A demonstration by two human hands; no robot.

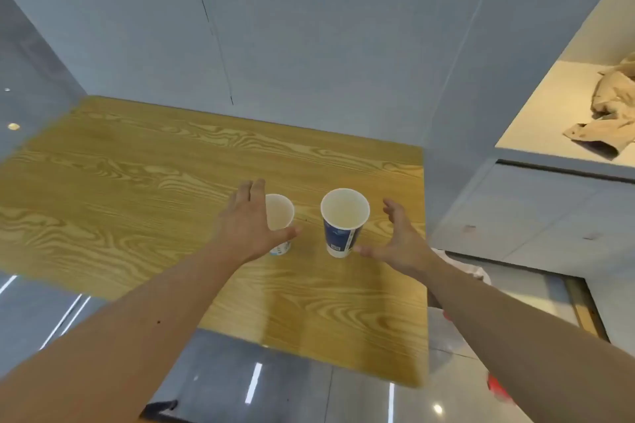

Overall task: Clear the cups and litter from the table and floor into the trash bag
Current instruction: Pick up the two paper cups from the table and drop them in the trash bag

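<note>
Two bare forearms reach in from the bottom edge, one on each side, over the near edge of the bench (137,189). The left hand (249,223) is spread wide, fingers together and pointing away, thumb swung out to the right; it curves round the left side of the small cup (279,213), with the thumb across the cup's near wall, but whether skin touches paper I cannot tell. It has not closed on it. The right hand (400,237) is also open, fingers curled loosely, thumb pointing left toward the base of the tall cup (344,221); a clear gap shows between its fingers and the cup's rim, so it holds nothing.

Both cups stand upright, mouths up, side by side and a little apart, in the right half of the bench. Each hand has its own cup just inboard of it: small cup for the left, tall cup for the right. The left hand looks nearer its grasp. A pale, crumpled bag-like shape (477,271) lies low beyond the bench's right edge, partly hidden by the right arm
</note>
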